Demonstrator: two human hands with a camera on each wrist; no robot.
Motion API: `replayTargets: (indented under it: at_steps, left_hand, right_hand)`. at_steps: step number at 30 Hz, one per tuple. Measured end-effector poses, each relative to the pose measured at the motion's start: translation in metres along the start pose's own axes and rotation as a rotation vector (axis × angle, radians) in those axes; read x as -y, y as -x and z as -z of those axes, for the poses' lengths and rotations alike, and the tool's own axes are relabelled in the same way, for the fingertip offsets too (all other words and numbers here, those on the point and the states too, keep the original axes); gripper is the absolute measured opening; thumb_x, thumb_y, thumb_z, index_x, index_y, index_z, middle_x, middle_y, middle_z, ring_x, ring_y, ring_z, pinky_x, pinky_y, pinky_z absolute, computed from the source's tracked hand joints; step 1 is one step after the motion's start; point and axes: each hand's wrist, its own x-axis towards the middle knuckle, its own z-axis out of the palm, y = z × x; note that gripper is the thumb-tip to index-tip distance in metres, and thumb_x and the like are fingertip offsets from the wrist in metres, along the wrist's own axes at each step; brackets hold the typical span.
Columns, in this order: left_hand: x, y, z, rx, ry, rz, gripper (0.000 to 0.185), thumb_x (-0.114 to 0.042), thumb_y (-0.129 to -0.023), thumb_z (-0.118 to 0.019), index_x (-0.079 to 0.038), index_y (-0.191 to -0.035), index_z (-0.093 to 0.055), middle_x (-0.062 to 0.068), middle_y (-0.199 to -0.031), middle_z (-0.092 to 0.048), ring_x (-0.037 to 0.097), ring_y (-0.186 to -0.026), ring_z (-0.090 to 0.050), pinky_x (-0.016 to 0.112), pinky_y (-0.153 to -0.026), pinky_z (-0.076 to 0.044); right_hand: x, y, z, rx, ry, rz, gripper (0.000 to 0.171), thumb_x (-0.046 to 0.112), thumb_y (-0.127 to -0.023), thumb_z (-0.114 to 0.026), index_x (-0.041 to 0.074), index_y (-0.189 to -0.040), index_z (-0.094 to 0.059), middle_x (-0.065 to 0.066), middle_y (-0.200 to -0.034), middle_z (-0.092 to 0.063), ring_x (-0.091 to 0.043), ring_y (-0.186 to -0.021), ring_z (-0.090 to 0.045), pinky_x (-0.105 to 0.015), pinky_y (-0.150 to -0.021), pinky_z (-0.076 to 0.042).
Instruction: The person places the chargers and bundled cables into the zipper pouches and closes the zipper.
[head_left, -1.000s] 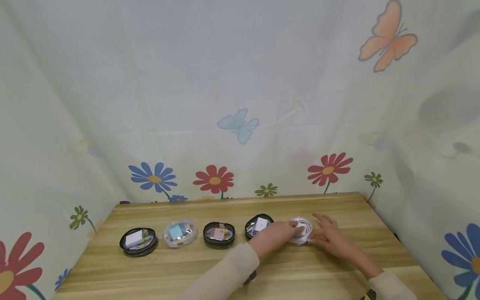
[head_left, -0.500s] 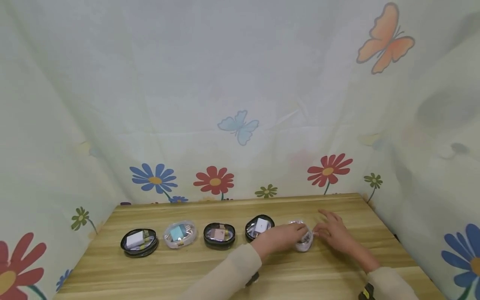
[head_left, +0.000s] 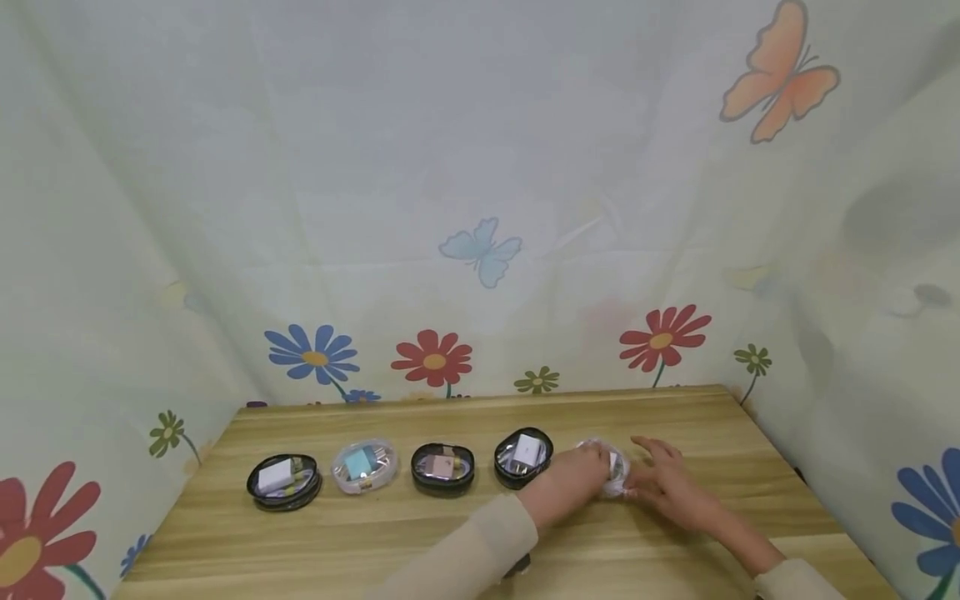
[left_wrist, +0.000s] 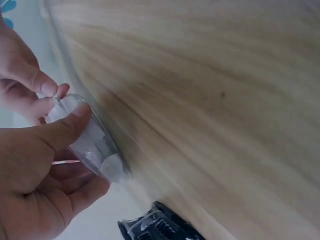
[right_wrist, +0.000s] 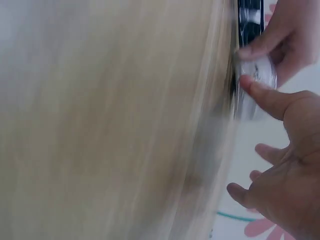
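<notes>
My left hand (head_left: 573, 481) grips a clear oval plastic case (head_left: 617, 475) with a white charger and cable inside. In the left wrist view, the thumb of the left hand (left_wrist: 40, 175) lies along the top of the case (left_wrist: 95, 145) and the fingers curl beneath. My right hand (head_left: 671, 487) is at the right end of the case, pinching a small tab there between thumb and finger, as the left wrist view shows. In the right wrist view, the other fingers of the right hand (right_wrist: 295, 155) are spread away from the case.
To the left on the wooden table (head_left: 375, 550) is a row of similar cases: a black one with a white charger (head_left: 521, 458), a black one with a pink charger (head_left: 442, 469), a clear one with a teal charger (head_left: 365, 467) and another black one (head_left: 283, 482). A flowered curtain (head_left: 360, 208) hangs behind.
The left hand has moved from fingers on top of the flat case to gripping its left side. The right hand has drawn away slightly, then come back to its right end.
</notes>
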Motion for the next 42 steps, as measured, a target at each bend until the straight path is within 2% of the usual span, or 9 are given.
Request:
replayTargets:
  at_steps: [3,5,10,14,20,27,31,37,42]
  left_hand:
    - [-0.006,-0.032,-0.075,0.113,-0.030,0.074,0.022,-0.026,-0.093,-0.073,-0.021,-0.114,-0.071,-0.006,-0.106,-0.067,0.009,-0.089,-0.062,0.023,-0.068,-0.055]
    - [-0.001,-0.035,-0.086,0.113,-0.041,0.060,0.022,-0.030,-0.089,-0.077,-0.023,-0.109,-0.073,-0.006,-0.101,-0.066,0.010,-0.087,-0.060,0.024,-0.067,-0.053]
    - [0.013,-0.026,-0.082,-0.008,-0.038,-0.060,0.020,-0.027,-0.089,-0.077,-0.020,-0.108,-0.073,-0.004,-0.104,-0.065,0.010,-0.092,-0.060,0.021,-0.074,-0.053]
    - [0.013,-0.025,-0.082,-0.025,-0.001,-0.128,0.023,-0.017,-0.095,-0.070,-0.015,-0.118,-0.068,-0.001,-0.113,-0.066,0.009,-0.100,-0.063,0.017,-0.082,-0.053]
    - [0.008,-0.031,-0.092,0.004,0.018,-0.104,0.032,-0.015,-0.099,-0.065,-0.016,-0.131,-0.063,0.000,-0.118,-0.066,0.009,-0.102,-0.064,0.017,-0.077,-0.055]
    - [0.007,-0.033,-0.091,0.030,-0.010,-0.063,0.030,-0.018,-0.098,-0.066,-0.018,-0.129,-0.066,-0.002,-0.116,-0.067,0.008,-0.097,-0.064,0.016,-0.067,-0.054]
    - [0.007,-0.035,-0.091,0.019,-0.009,-0.071,0.030,-0.017,-0.098,-0.066,-0.020,-0.128,-0.066,-0.003,-0.115,-0.066,0.008,-0.095,-0.065,0.017,-0.068,-0.054]
    - [0.006,-0.036,-0.091,-0.030,-0.029,-0.094,0.026,-0.018,-0.098,-0.064,-0.021,-0.124,-0.065,-0.005,-0.112,-0.065,0.006,-0.098,-0.063,0.016,-0.071,-0.054]
    - [0.008,-0.038,-0.090,-0.017,-0.012,-0.100,0.028,-0.018,-0.101,-0.061,-0.021,-0.128,-0.063,-0.004,-0.120,-0.064,0.008,-0.108,-0.062,0.016,-0.079,-0.054]
  right_hand:
    - [-0.005,-0.001,-0.002,-0.059,0.054,0.017,0.017,0.013,-0.080,-0.083,0.026,-0.077,-0.073,-0.036,-0.138,-0.051,-0.060,-0.124,-0.042,-0.074,-0.097,-0.029]
    - [-0.010,-0.002,-0.003,-0.089,0.093,0.038,0.018,0.013,-0.078,-0.084,0.026,-0.076,-0.072,-0.036,-0.135,-0.052,-0.061,-0.122,-0.044,-0.074,-0.095,-0.030]
    - [-0.026,-0.009,-0.002,-0.156,0.151,-0.011,0.017,0.013,-0.079,-0.084,0.023,-0.074,-0.071,-0.037,-0.131,-0.055,-0.061,-0.120,-0.046,-0.073,-0.096,-0.029]
    - [-0.034,-0.015,0.000,-0.132,0.159,-0.134,0.014,0.012,-0.084,-0.081,0.021,-0.077,-0.072,-0.037,-0.134,-0.053,-0.062,-0.124,-0.044,-0.078,-0.095,-0.033]
    - [-0.033,-0.010,0.000,-0.136,0.170,-0.123,0.016,0.010,-0.084,-0.080,0.020,-0.075,-0.071,-0.038,-0.131,-0.054,-0.061,-0.124,-0.044,-0.077,-0.098,-0.029]
    - [-0.009,-0.003,-0.007,-0.128,0.088,-0.091,0.013,0.010,-0.082,-0.082,0.018,-0.076,-0.073,-0.040,-0.137,-0.048,-0.064,-0.126,-0.039,-0.075,-0.100,-0.028]
    - [-0.005,-0.005,-0.009,-0.133,0.093,-0.137,0.013,0.009,-0.082,-0.082,0.016,-0.075,-0.074,-0.042,-0.136,-0.049,-0.062,-0.130,-0.037,-0.074,-0.102,-0.024]
    - [-0.006,-0.005,-0.008,-0.117,0.224,-0.181,0.015,0.011,-0.083,-0.082,0.018,-0.074,-0.072,-0.040,-0.135,-0.051,-0.061,-0.126,-0.044,-0.075,-0.099,-0.033]
    - [-0.006,-0.003,-0.002,-0.133,0.269,-0.193,0.013,0.010,-0.083,-0.082,0.016,-0.080,-0.071,-0.041,-0.134,-0.051,-0.063,-0.123,-0.045,-0.075,-0.099,-0.034]
